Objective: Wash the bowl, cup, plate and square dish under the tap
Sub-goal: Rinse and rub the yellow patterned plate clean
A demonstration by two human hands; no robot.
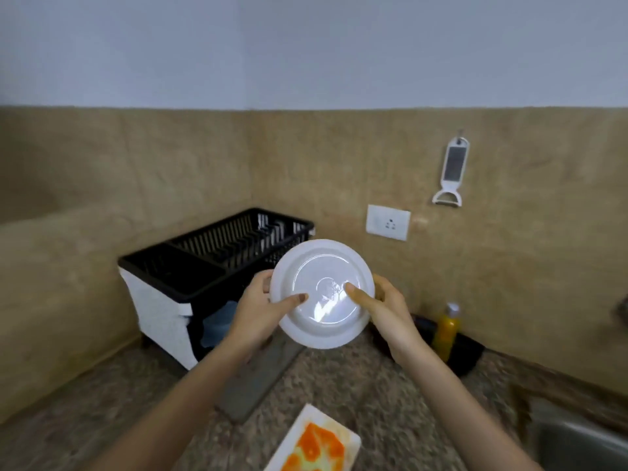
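A round white plate (323, 321) is held up in the air, tilted with its underside facing me, in front of the black dish rack. My left hand (258, 311) grips its left rim with the thumb on the face. My right hand (384, 307) grips the right rim the same way. A white square dish (317, 447) with orange and yellow stains lies on the counter at the bottom centre. No bowl, cup or tap shows in this view.
A black and white dish rack (210, 273) stands in the corner at the left. A yellow bottle (447, 331) sits in a black tray by the wall. The steel sink (577, 440) shows at the bottom right. A grey strip (258, 379) lies on the speckled counter.
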